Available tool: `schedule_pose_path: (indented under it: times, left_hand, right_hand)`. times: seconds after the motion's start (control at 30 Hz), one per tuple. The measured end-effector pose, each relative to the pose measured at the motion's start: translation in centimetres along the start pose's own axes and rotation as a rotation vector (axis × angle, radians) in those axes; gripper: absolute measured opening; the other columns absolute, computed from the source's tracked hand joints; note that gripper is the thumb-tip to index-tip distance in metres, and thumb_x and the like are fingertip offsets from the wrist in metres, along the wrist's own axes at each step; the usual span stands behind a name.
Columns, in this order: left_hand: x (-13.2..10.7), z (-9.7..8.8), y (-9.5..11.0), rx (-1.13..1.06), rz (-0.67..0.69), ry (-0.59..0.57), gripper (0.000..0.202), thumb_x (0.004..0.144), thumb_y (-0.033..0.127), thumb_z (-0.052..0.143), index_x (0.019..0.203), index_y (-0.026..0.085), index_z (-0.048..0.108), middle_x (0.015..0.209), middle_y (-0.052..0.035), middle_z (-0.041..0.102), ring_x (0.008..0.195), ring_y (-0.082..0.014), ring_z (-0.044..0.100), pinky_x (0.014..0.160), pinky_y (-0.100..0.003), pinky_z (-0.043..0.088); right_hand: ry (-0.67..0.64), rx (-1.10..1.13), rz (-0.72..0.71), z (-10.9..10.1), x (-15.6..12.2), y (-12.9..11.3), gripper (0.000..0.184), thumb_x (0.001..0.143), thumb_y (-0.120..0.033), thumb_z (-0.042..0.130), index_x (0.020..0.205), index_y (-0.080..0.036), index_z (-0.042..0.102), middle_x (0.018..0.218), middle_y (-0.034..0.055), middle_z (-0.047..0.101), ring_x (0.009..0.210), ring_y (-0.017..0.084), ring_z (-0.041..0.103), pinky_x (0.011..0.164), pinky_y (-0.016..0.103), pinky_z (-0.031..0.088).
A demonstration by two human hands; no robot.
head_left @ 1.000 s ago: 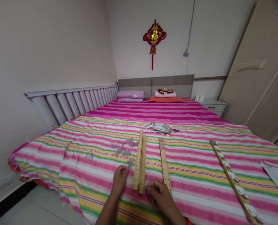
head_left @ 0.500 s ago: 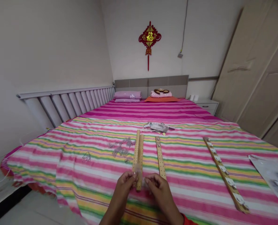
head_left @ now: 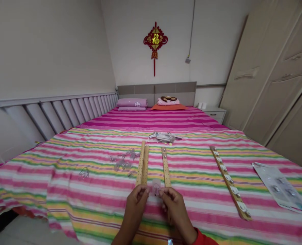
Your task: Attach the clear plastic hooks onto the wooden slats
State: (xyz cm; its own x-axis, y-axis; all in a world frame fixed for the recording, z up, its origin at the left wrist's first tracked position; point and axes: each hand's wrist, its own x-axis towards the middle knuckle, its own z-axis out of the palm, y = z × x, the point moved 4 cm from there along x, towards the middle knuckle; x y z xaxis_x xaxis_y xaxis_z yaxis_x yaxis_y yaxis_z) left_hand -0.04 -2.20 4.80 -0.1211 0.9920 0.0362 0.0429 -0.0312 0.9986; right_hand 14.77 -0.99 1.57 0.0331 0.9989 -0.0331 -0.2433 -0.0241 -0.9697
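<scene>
Landmark = middle perforated strip [head_left: 165, 166]; its near end is hidden behind the right hand. Work item is a small clear packet [head_left: 155, 186], up between the two hands, just left of the strip's visible near portion. Looks like thin film with a small metal part low inside, so I'd expect it light, limp and a bit slippery; film creases easily, part probably rigid and easy to drop. Best hold: opposite film edges, pinched flat, clear of the part. Right hand [head_left: 173, 200] has thumb and finger pinched on the packet's lower right edge. Left hand [head_left: 136, 200], left of the strip, has thumb and finger close together beside the packet's left edge; can't tell if they grip film. More small packets [head_left: 123, 165] lie left of the strip, beyond two paired strips [head_left: 141, 163].
</scene>
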Motion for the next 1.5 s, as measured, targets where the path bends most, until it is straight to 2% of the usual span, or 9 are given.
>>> schedule_pose_path:
  times: [0.07, 0.2, 0.47, 0.57, 0.73, 0.9, 1.17, 1.5]
  left_hand:
    - [0.5, 0.2, -0.4, -0.018, -0.003, 0.005, 0.032, 0.067, 0.047, 0.067, 0.074, 0.016, 0.063, 0.064, 0.0001, 0.062, 0.061, -0.0134, 0.055, 0.058, -0.023, 0.042]
    - [1.5, 1.5, -1.4, -0.083, -0.022, -0.077, 0.029, 0.064, 0.041, 0.071, 0.075, 0.015, 0.064, 0.068, -0.0023, 0.067, 0.066, -0.0154, 0.06, 0.064, -0.025, 0.046]
    - [2.7, 4.1, -2.4, -0.159, -0.12, -0.13, 0.028, 0.06, 0.039, 0.072, 0.068, 0.015, 0.061, 0.059, 0.0003, 0.062, 0.057, -0.0123, 0.057, 0.058, -0.024, 0.044]
    - [3.8, 5.1, -2.3, -0.122, -0.14, -0.098, 0.028, 0.058, 0.035, 0.072, 0.073, 0.015, 0.061, 0.053, 0.0027, 0.059, 0.052, -0.0116, 0.055, 0.054, -0.023, 0.042]
    - [6.4, 6.8, -1.7, -0.058, -0.123, -0.12, 0.026, 0.058, 0.034, 0.069, 0.075, 0.014, 0.061, 0.052, 0.0027, 0.058, 0.051, -0.0115, 0.054, 0.053, -0.023, 0.04]
    - [9.6, 8.2, -2.7, -0.034, -0.147, -0.106, 0.025, 0.059, 0.037, 0.064, 0.07, 0.015, 0.06, 0.05, 0.0032, 0.057, 0.048, -0.0109, 0.053, 0.05, -0.022, 0.039]
    - [13.1, 9.3, -4.2, 0.087, -0.229, -0.025, 0.008, 0.062, 0.023, 0.057, 0.06, 0.018, 0.052, 0.047, 0.0036, 0.056, 0.047, -0.012, 0.055, 0.051, -0.023, 0.044]
    - [15.9, 9.9, -4.7, 0.197, -0.198, -0.007, 0.008, 0.058, 0.014, 0.053, 0.051, 0.018, 0.05, 0.045, 0.0041, 0.052, 0.048, -0.0122, 0.053, 0.054, -0.023, 0.039]
  right_hand:
    - [0.007, 0.017, 0.029, -0.3, 0.0, 0.2, 0.039, 0.058, -0.054, 0.073, 0.062, -0.017, 0.06, 0.042, -0.0067, 0.046, 0.035, 0.008, 0.038, 0.036, 0.02, 0.027]
    - [0.019, 0.031, 0.066, -0.8, 0.0, 0.3, 0.039, 0.055, -0.051, 0.075, 0.061, -0.016, 0.06, 0.04, -0.0066, 0.047, 0.033, 0.007, 0.037, 0.035, 0.019, 0.025]
    - [0.071, 0.011, 0.06, -3.1, 1.3, -0.1, 0.036, 0.057, -0.048, 0.074, 0.065, -0.013, 0.067, 0.04, -0.0046, 0.05, 0.036, 0.008, 0.041, 0.038, 0.02, 0.03]
    - [0.101, 0.039, 0.042, -3.8, 2.4, -0.4, 0.036, 0.053, -0.046, 0.076, 0.065, -0.014, 0.066, 0.039, -0.0042, 0.052, 0.036, 0.009, 0.044, 0.038, 0.021, 0.033]
    - [0.123, 0.04, 0.007, -4.8, 5.1, -0.8, 0.031, 0.053, -0.043, 0.075, 0.059, -0.016, 0.062, 0.037, -0.0047, 0.052, 0.033, 0.009, 0.043, 0.036, 0.021, 0.032]
    - [0.144, -0.018, -0.014, -5.5, 8.2, -0.9, 0.027, 0.053, -0.04, 0.073, 0.055, -0.016, 0.062, 0.037, -0.0036, 0.053, 0.034, 0.01, 0.045, 0.036, 0.022, 0.033]
    - [0.169, -0.036, 0.026, -5.8, 12.3, 1.0, 0.024, 0.053, -0.039, 0.067, 0.052, -0.017, 0.056, 0.036, -0.0042, 0.051, 0.033, 0.009, 0.045, 0.036, 0.022, 0.035]
    - [0.236, -0.118, 0.027, -6.6, 15.1, 2.2, 0.017, 0.054, -0.034, 0.059, 0.05, -0.019, 0.054, 0.034, -0.0059, 0.048, 0.031, 0.009, 0.041, 0.034, 0.021, 0.032]
